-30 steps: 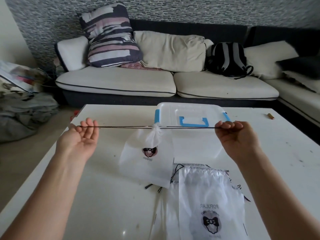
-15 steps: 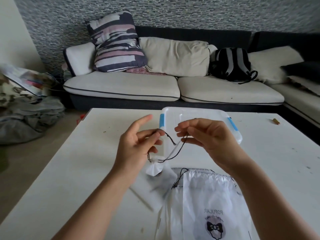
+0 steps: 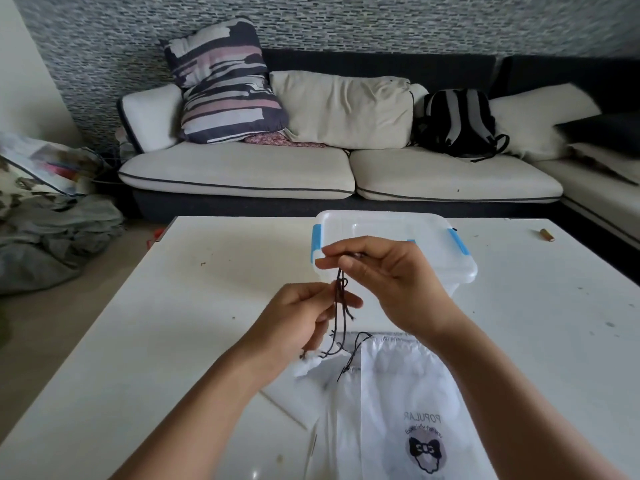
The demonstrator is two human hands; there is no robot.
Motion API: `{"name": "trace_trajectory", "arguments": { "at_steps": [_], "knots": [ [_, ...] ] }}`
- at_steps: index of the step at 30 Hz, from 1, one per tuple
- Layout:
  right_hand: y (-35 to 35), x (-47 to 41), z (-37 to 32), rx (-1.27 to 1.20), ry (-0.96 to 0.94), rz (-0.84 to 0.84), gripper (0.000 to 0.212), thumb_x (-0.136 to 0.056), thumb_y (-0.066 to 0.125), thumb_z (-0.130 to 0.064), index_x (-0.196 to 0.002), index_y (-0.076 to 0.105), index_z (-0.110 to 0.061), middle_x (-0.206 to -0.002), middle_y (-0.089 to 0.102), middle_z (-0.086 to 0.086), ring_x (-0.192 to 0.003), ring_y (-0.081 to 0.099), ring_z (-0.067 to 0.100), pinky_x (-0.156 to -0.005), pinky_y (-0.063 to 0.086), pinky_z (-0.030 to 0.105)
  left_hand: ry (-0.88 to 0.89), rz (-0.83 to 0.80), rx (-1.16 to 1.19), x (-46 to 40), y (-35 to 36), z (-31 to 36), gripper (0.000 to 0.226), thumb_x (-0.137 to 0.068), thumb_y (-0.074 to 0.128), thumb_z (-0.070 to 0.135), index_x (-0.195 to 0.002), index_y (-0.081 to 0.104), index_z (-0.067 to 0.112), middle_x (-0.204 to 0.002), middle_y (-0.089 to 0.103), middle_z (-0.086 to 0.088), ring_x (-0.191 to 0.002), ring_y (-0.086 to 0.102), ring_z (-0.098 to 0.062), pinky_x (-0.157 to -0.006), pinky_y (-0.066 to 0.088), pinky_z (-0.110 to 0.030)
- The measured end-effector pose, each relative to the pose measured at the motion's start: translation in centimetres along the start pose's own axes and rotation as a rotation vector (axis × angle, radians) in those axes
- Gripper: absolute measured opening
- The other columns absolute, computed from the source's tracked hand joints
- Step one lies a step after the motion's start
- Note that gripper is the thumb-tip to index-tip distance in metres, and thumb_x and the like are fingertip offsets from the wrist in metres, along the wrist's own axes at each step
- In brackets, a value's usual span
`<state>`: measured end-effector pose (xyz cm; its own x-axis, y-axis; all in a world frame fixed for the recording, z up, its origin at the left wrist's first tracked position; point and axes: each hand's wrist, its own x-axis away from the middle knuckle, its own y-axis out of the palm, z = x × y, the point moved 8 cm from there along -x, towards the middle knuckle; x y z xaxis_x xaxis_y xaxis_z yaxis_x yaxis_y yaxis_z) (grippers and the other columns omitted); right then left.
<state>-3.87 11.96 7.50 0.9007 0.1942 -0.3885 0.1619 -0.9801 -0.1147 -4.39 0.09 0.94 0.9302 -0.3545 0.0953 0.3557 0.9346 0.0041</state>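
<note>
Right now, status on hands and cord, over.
Right hand pinches black cord up top. Left hand pinches it lower. Small white bag below on table. Clear box behind hands.

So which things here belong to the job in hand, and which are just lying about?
In use: black cord, pinched by the right hand and left hand; small white bag at its lower end.
Lying about: printed bag, clear box, backpack, striped cushion.
</note>
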Motion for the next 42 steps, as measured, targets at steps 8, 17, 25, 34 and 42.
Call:
{"name": "trace_trajectory", "arguments": {
  "at_steps": [8,17,25,34,42],
  "knots": [
    [-0.8,0.3,2.6,0.007,0.192,0.098,0.017,-0.098,0.059,-0.005,-0.112,0.069,-0.008,-0.092,0.079,0.007,-0.087,0.073,0.016,-0.082,0.058,0.03,-0.09,-0.173,-0.032,0.4,1.6,-0.4,0.046,-0.088,0.061,0.049,-0.087,0.075,0.006,-0.066,0.021,-0.003,-0.052,0.017,-0.015,-0.046,0.016,-0.024],
    [-4.6,0.6,-0.7,-0.151,-0.007,0.445,0.024,-0.095,0.056,0.003,-0.108,0.068,-0.013,-0.075,0.075,0.007,-0.083,0.07,0.024,-0.089,0.054,0.041,-0.14,-0.011,0.057,0.0,-0.4,-1.3,0.069,-0.045,0.098,0.024,-0.109,0.071,0.016,-0.068,0.017,0.002,-0.056,0.017,-0.018,-0.061,0.012,-0.033],
    [-2.6,0.4,-0.7,-0.046,0.046,0.222,0.028,-0.076,0.052,-0.002,-0.095,0.072,-0.006,-0.055,0.055,0.011,-0.057,0.045,0.021,-0.057,0.039,0.021,-0.064,0.08,0.503,-0.5,-1.3,-0.7,0.075,-0.051,0.076,-0.013,-0.121,0.06,0.007,-0.072,0.034,0.004,-0.051,0.032,-0.011,-0.047,0.029,-0.019],
    [0.1,0.6,-1.1,-0.002,0.002,-0.023,0.017,-0.095,0.059,-0.005,-0.106,0.072,-0.008,-0.089,0.077,0.008,-0.084,0.072,0.028,-0.079,0.056,0.048,0.102,-0.138,-0.081,0.9,0.3,1.5,0.038,-0.074,0.075,0.004,-0.108,0.071,0.02,-0.101,0.067,-0.002,-0.047,0.039,-0.009,-0.046,0.031,-0.016],
    [-0.1,1.1,4.1,0.055,0.436,0.011,0.051,-0.098,0.059,-0.032,-0.144,0.04,-0.019,-0.094,0.072,0.018,-0.075,0.062,0.018,-0.071,0.053,0.027,0.017,-0.026,0.144,0.2,0.2,-0.2,0.035,-0.104,0.046,0.021,-0.093,0.077,0.007,-0.085,0.072,-0.012,-0.055,0.042,-0.013,-0.045,0.033,-0.02]
  ]
}}
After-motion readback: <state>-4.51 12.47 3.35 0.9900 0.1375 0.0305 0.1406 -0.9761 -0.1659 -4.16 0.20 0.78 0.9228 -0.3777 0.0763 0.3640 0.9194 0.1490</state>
